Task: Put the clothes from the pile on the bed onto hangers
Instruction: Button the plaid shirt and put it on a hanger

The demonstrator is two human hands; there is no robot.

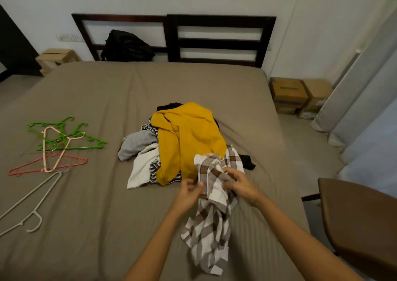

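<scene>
Head camera looks down at a brown and white checked shirt [209, 222], crumpled and hanging from both hands onto the bed [86, 227]. The right hand [238, 184] grips a bunched-up bit near the top, and the left hand [190, 191] pinches the edge just beside it with curled fingers. Just past the hands sits the pile of clothes [150, 151] with a big yellow top [189, 138] on it, and the hangers [58, 143] lie well off to the left of the left hand.
</scene>
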